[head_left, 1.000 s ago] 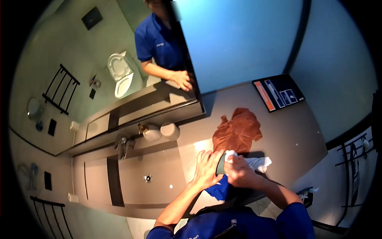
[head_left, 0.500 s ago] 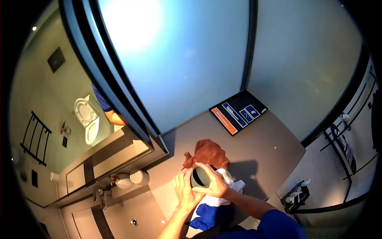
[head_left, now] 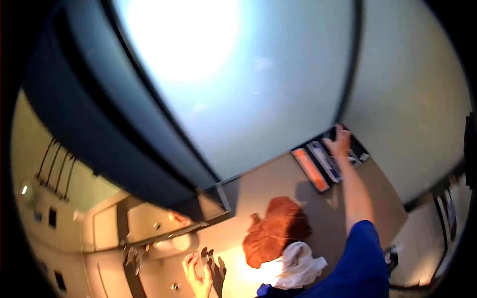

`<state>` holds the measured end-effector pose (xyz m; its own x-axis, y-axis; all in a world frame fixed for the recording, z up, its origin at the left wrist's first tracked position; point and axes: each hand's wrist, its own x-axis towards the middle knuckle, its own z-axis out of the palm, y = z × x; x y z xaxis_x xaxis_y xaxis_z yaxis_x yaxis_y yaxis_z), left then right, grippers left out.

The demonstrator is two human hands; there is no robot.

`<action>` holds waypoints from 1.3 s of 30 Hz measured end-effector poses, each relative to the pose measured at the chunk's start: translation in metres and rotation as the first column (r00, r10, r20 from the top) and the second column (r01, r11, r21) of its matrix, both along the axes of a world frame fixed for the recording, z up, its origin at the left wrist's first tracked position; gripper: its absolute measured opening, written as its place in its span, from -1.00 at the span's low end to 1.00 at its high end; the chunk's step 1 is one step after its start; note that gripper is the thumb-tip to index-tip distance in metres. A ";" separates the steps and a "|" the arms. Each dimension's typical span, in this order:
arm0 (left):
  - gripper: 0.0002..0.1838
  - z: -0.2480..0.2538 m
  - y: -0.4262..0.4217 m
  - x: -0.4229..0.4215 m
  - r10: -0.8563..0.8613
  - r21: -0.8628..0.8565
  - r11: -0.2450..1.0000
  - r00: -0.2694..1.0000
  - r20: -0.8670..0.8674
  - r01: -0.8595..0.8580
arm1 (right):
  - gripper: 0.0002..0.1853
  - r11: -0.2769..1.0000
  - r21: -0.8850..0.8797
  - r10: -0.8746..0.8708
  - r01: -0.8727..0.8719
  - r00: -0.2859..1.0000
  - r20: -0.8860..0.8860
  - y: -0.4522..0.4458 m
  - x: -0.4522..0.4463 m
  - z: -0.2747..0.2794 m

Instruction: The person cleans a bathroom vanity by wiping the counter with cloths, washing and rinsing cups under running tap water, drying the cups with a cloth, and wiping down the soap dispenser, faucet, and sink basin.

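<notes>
My right hand [head_left: 339, 144] is stretched out over the black tray [head_left: 323, 187] in the far corner of the counter. Its fingers and thumb are apart, and it covers part of the tray's contents. An orange packet [head_left: 310, 170] and a dark blue packet [head_left: 325, 161] lie in the tray left of the hand. Near the basin's right edge, my left hand [head_left: 197, 278] is raised, fingers loosely bent and apart, with nothing visible in it. Between the two arms lies a crumpled rust-brown cloth [head_left: 278, 231], touching a white cloth [head_left: 303, 265]. The dark cup is not visible.
A tap [head_left: 135, 257] stands over the sink basin [head_left: 159, 280] at lower left. A white round container [head_left: 181, 243] sits behind the basin. Blue cloth [head_left: 271, 290] shows at the bottom edge. Frosted glass panels [head_left: 278, 89] rise behind the counter [head_left: 263, 184].
My hands have parted from the dark cup, which no longer shows. My right hand has reached to the tray; my left has moved left toward the basin. The view has shifted.
</notes>
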<state>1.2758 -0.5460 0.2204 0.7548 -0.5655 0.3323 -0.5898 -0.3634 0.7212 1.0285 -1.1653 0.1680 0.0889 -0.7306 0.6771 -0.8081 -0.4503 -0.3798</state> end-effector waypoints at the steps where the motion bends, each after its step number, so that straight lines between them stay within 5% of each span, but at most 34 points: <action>1: -0.62 0.003 0.010 0.009 0.053 0.023 0.998 0.997 0.051 -0.054 | -0.14 0.981 0.193 -0.018 0.022 1.000 -0.021 -0.008 0.003 -0.005; 2: -0.60 0.002 0.021 0.020 0.043 0.068 0.996 0.984 0.170 -0.055 | -0.17 0.953 0.300 -0.035 0.026 0.999 0.022 -0.008 0.007 -0.003; 4: -0.56 0.009 0.031 0.031 0.164 0.083 0.979 0.965 0.203 -0.184 | -0.26 0.983 0.111 0.146 -0.143 0.989 -0.025 -0.053 0.002 -0.046; 5: -0.53 0.005 0.032 0.037 0.250 0.029 0.966 0.953 0.170 -0.258 | -0.19 0.986 0.161 0.042 -0.034 0.998 -0.045 -0.075 -0.003 -0.063; 8: -0.33 0.008 0.025 0.057 0.332 0.077 0.933 0.924 0.188 -0.351 | -0.05 0.951 0.302 0.069 -0.074 0.997 0.026 -0.093 -0.004 -0.072; 10: -0.27 0.017 0.005 0.067 0.266 0.151 0.938 0.927 0.264 -0.312 | -0.07 0.994 0.112 0.006 0.010 0.989 -0.145 -0.119 -0.016 -0.101; 12: -0.11 0.010 -0.012 0.073 0.135 0.304 0.906 0.880 0.456 -0.296 | -0.13 0.997 0.071 0.006 0.008 0.982 -0.186 -0.058 -0.004 -0.042; 14: -0.06 -0.006 -0.024 0.089 0.072 0.526 0.813 0.939 0.336 -0.251 | -0.32 0.961 -0.088 0.251 -0.262 0.961 -0.118 0.000 0.004 -0.002; 16: -0.09 -0.023 -0.033 0.094 0.048 0.550 0.784 0.911 0.410 -0.289 | -0.47 0.866 0.067 0.497 -0.496 0.868 0.003 0.104 0.011 0.060; 19: -0.18 -0.038 -0.033 0.098 0.108 0.488 0.827 0.931 0.350 -0.280 | -0.71 0.669 0.232 0.696 -0.706 0.705 0.140 0.222 -0.020 0.075; 20: -0.20 -0.039 -0.033 0.099 0.121 0.442 0.850 0.923 0.364 -0.286 | -0.78 0.593 0.290 0.778 -0.751 0.628 0.034 0.248 -0.038 0.064; 21: -0.18 -0.030 -0.035 0.092 0.152 0.452 0.846 0.942 0.301 -0.281 | -0.75 0.632 0.298 0.759 -0.715 0.649 -0.051 0.281 -0.054 0.046; 23: -0.17 -0.017 -0.029 0.076 0.126 0.376 0.894 0.943 0.308 -0.242 | -0.68 0.450 0.764 0.560 -0.463 0.813 0.163 0.344 -0.066 0.062; 25: -0.13 -0.001 -0.022 0.053 0.099 0.208 0.962 0.937 0.335 -0.176 | -0.68 0.502 0.755 0.556 -0.423 0.826 0.093 0.377 -0.068 0.049; 26: -0.14 0.013 -0.018 0.037 0.142 0.187 0.964 0.962 0.234 -0.188 | -0.68 0.539 0.746 0.559 -0.391 0.829 0.031 0.390 -0.069 0.038; 28: -0.22 -0.001 -0.007 0.019 0.061 -0.189 0.977 0.977 -0.205 -0.100 | -0.72 0.577 0.696 0.547 -0.427 0.835 0.060 0.404 -0.074 -0.006; 30: -0.44 0.002 -0.003 0.002 -0.172 -0.436 0.882 0.737 -0.654 -0.180 | -0.76 0.600 0.632 0.559 -0.490 0.822 0.107 0.415 -0.061 -0.011; 31: -0.47 0.006 0.000 -0.003 -0.370 -0.510 0.838 0.487 -0.791 -0.193 | -0.76 0.403 0.585 0.361 -0.704 0.709 0.605 0.423 -0.054 0.000; 32: -0.42 0.005 0.002 -0.008 -0.466 -0.506 0.827 0.206 -0.860 -0.245 | -0.76 0.254 0.398 0.022 -0.882 0.416 0.909 0.430 -0.048 0.014; 33: -0.37 0.004 0.002 -0.014 -0.506 -0.491 0.823 0.023 -0.862 -0.284 | -0.74 0.144 0.279 -0.053 -0.949 0.275 0.960 0.438 -0.044 0.054; 34: -0.33 -0.002 0.005 -0.017 -0.558 -0.506 0.815 -0.148 -0.817 -0.284 | -0.75 0.207 0.223 0.030 -0.953 0.234 0.972 0.450 -0.036 0.089; 36: -0.33 0.003 0.004 -0.034 -0.618 -0.568 0.786 -0.271 -0.738 -0.245 | -0.79 0.272 0.102 0.224 -0.957 0.166 0.960 0.464 -0.021 0.105; 37: -0.33 -0.001 0.003 -0.039 -0.612 -0.572 0.790 -0.307 -0.729 -0.220 | -0.80 0.112 0.112 0.209 -0.987 0.133 0.969 0.476 -0.018 0.126; 38: -0.34 -0.008 0.003 -0.043 -0.605 -0.577 0.794 -0.341 -0.719 -0.192 | -0.77 0.157 0.203 0.536 -0.967 0.256 0.805 0.481 -0.007 0.144; 39: -0.35 -0.012 0.004 -0.047 -0.627 -0.616 0.771 -0.361 -0.691 -0.162 | -0.72 0.192 0.133 0.771 -0.972 0.234 0.592 0.484 0.007 0.138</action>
